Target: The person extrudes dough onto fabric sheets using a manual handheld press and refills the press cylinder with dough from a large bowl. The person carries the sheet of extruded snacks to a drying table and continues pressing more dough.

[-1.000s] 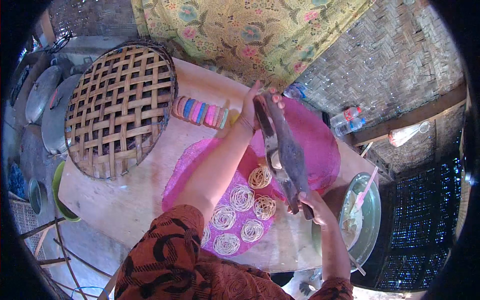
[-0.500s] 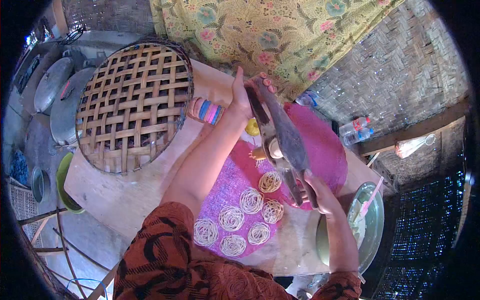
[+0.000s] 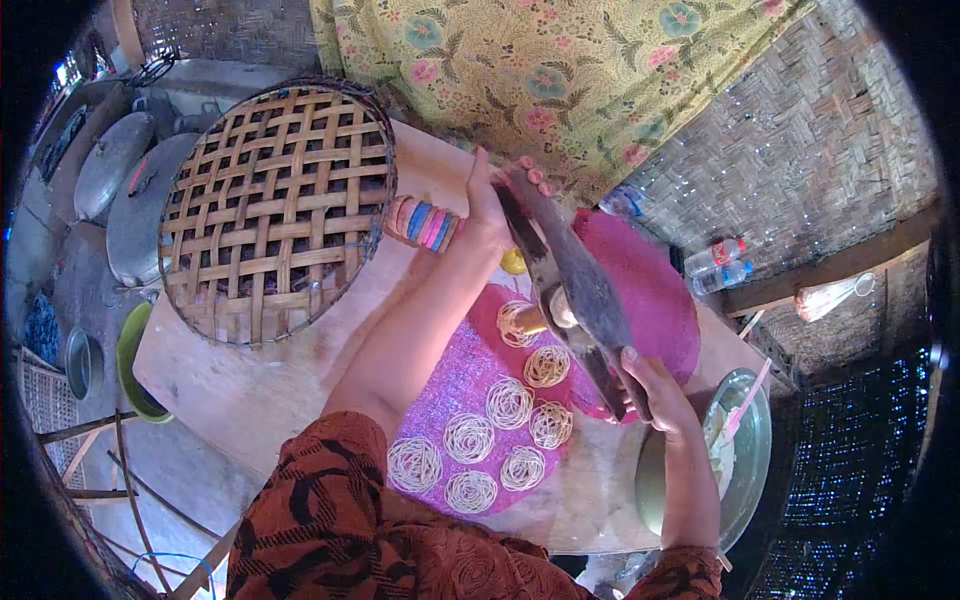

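Observation:
Both of my hands hold a dark wooden hand press with two long handles, tilted across the middle of the view. My left hand wraps its upper end, fingertips showing over the far edge. My right hand grips the lower end, thumb on top. A pale round plunger sits between the handles, and a brass-coloured cylinder points down from them. Beneath it is a coil of noodle-like strands, partly hidden. Several similar pale coils lie on a purple-pink sheet.
A round woven bamboo tray lies on the table's left side. At the right edge stands a green basin with pale dough and a pink-handled utensil. Another pink sheet and plastic bottles are farther back.
A coil of strands now lies under the cylinder, where only short strands hung before. The press has shifted slightly right and down, and its handles look closer together.

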